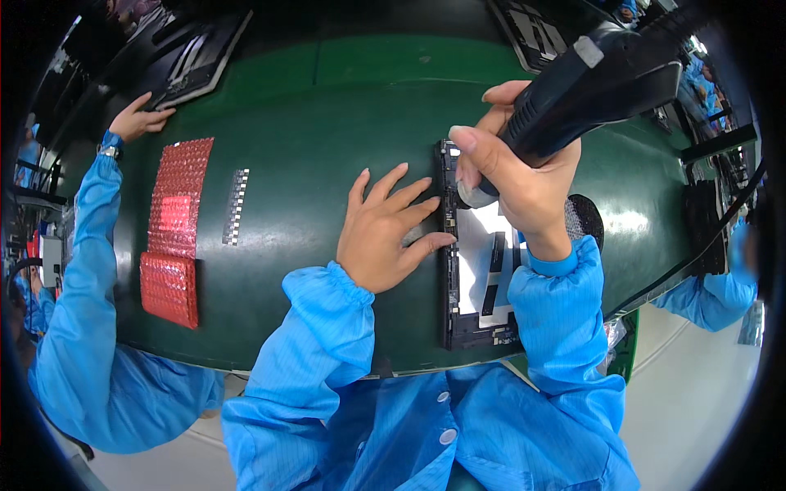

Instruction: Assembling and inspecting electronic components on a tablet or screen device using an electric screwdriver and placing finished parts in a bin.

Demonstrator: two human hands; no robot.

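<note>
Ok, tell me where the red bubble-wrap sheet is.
In the head view the red bubble-wrap sheet lies on the left of the green table, beside a small strip of parts, near a co-worker's blue sleeve.

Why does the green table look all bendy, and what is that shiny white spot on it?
In the head view, the fisheye lens curves the green table and leaves black corners; the white spot is lamp glare on the table's right side; the electric screwdriver in the right hand looks huge and slightly soft, being close to the camera; the left hand appears sharp.
</note>
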